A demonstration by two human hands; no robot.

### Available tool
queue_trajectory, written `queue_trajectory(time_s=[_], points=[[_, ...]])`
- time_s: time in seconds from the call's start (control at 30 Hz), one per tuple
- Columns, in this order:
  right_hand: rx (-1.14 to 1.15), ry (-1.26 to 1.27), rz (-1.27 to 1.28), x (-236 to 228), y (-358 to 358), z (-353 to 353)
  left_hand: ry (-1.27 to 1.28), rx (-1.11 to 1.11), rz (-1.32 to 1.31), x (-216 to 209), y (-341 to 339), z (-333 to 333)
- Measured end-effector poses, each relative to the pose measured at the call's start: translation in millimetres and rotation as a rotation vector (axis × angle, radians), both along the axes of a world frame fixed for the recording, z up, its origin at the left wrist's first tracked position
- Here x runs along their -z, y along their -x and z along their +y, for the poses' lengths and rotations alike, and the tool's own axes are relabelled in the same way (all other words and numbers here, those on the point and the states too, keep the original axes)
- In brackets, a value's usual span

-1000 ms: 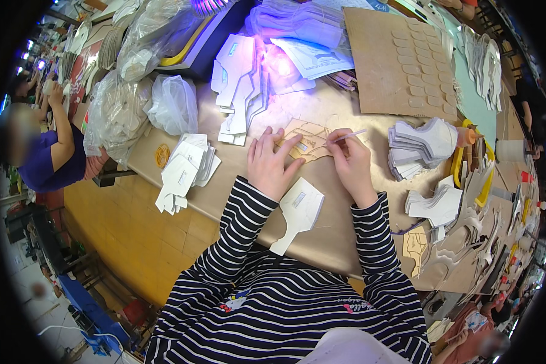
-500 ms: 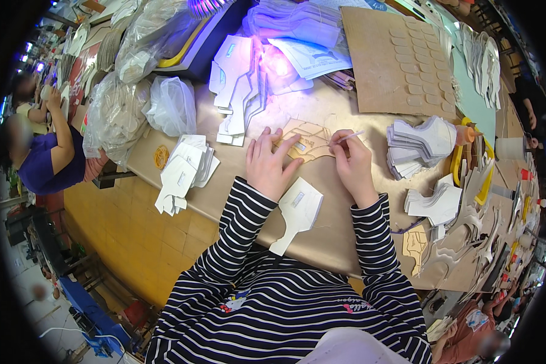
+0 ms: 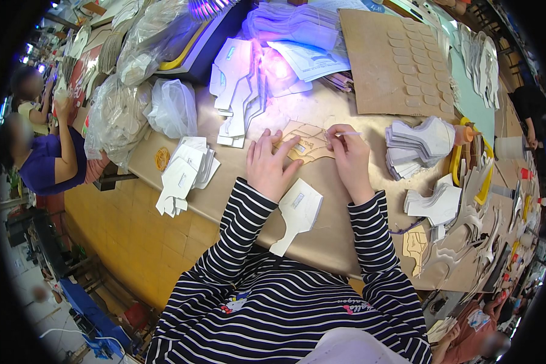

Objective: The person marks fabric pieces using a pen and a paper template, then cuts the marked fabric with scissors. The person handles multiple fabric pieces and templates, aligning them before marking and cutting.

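Note:
My left hand (image 3: 268, 168) lies with fingers spread on the left part of a tan pattern template (image 3: 314, 145) with cut lines, pressing it to the table. Between the fingertips of my right hand (image 3: 353, 161) is a thin whitish pen (image 3: 349, 133), its tip at the template's upper right edge. Whatever lies under the template is hidden. Nearer my body, a loose white cut piece (image 3: 299, 207) with a narrow tail rests flat, touched by neither hand.
Left of my hands are stacked white pieces (image 3: 185, 173) and rubber bands (image 3: 162, 158); taller stacks (image 3: 232, 91) stand behind. A cardboard sheet (image 3: 394, 67) lies far right. Grey-white stacked pieces (image 3: 420, 148) and a second tan template (image 3: 414, 247) sit at right.
My right hand has shifted slightly up and left along the template's edge, and the pen now lies more level. My left hand stays where it was.

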State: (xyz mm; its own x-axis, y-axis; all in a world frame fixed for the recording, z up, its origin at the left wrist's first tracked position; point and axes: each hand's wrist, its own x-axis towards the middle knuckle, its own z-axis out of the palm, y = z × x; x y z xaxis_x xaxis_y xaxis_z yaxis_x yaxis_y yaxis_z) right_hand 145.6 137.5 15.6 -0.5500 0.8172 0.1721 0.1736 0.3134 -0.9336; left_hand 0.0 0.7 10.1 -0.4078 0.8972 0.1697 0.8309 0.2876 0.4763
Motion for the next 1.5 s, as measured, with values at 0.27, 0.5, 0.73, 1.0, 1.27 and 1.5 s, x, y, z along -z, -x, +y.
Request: queue_trajectory(time_s=[0.27, 0.5, 0.73, 1.0, 1.27, 1.5], points=[[-0.031, -0.134, -0.066, -3.3, 5.7, 1.4, -0.009, -0.004, 0.001, 0.0, -0.1, 0.4], [-0.02, -0.231, -0.065, -13.0, -1.0, -4.5, 0.0, -0.011, 0.001, 0.2, -1.2, 0.3], [0.082, -0.307, -0.091, -24.1, -56.2, -15.7, 0.015, 0.005, 0.01, -0.5, 0.1, 0.6], [-0.021, -0.31, -0.231, -6.7, -87.3, -17.9, -0.017, 0.187, 0.044, -11.7, 10.2, 13.3], [0.007, -0.249, -0.245, 1.8, -87.7, -16.9, 0.174, 0.334, 0.297, -21.9, 0.4, 24.9], [0.023, -0.169, -0.218, 3.9, -86.1, -16.6, 0.125, 0.318, 0.377, -15.2, -11.1, 23.2]])
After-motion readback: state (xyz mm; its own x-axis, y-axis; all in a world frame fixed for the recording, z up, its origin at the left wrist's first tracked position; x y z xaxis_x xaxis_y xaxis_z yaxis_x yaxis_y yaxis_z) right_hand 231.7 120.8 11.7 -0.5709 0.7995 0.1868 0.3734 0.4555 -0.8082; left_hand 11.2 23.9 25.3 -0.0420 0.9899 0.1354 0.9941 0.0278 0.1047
